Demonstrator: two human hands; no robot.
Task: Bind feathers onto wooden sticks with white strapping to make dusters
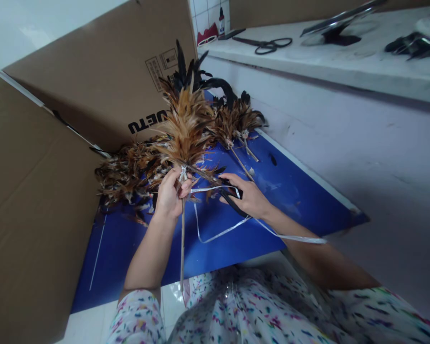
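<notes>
My left hand [172, 193] is closed around the bound base of a feather duster [186, 126], whose brown and black feathers fan upward. Its thin wooden stick [182, 243] points down toward my lap. In my right hand [249, 195] are black-handled scissors [232, 203], with the blades reaching left to the base of the feathers. White ribbon-like string [218, 234] loops from near my left hand, past the scissors and over my right forearm. White binding shows at the feather base; my left fingers partly hide it.
Loose brown feathers [125, 172] heap at the left of the blue board [215, 253]. More feather dusters [236, 119] lie at the back right. Cardboard [103, 67] walls the left and back. Another pair of scissors [268, 45] rests on the white ledge [322, 62].
</notes>
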